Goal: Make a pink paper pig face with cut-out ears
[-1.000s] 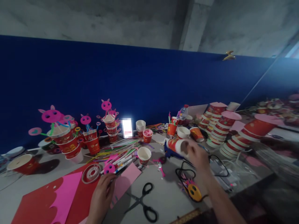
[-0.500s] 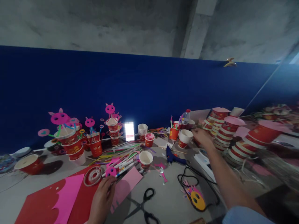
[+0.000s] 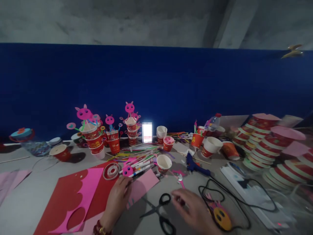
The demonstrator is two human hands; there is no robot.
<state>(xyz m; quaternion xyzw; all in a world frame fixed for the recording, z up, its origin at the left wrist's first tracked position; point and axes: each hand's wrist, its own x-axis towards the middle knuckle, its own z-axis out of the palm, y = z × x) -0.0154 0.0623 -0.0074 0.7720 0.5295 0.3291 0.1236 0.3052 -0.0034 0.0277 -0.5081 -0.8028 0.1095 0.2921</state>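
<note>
- Blue partition wall (image 3: 171,85) beneath grey concrete, running out of view at both sides.
- Grey bench (image 3: 34,195), its near edge cut off below.
- Stacked paper cups (image 3: 290,173) at the right, the nearest stack cropped by the view's edge.
- Red sheet (image 3: 55,199), partly covered by a scalloped pink sheet (image 3: 91,192); its bottom is cut off.
- Right hand (image 3: 192,209), blurred, beside the scissors' handles, fingers loosely curled; whether its grip pinches anything, I cannot tell.
- Left hand (image 3: 119,194), fingers bent close together; its grip is turned away, so I cannot tell whether it pinches something.
- Black-handled scissors (image 3: 158,209), lying with blades apart between the hands.
- Pale pink paper (image 3: 145,184), partly hidden by the left hand.
- Bright rectangle (image 3: 147,133) by the wall, pixelated, content unreadable.
- Pink face cutout (image 3: 127,171), just beyond the left fingertips, near the markers (image 3: 143,168).
</note>
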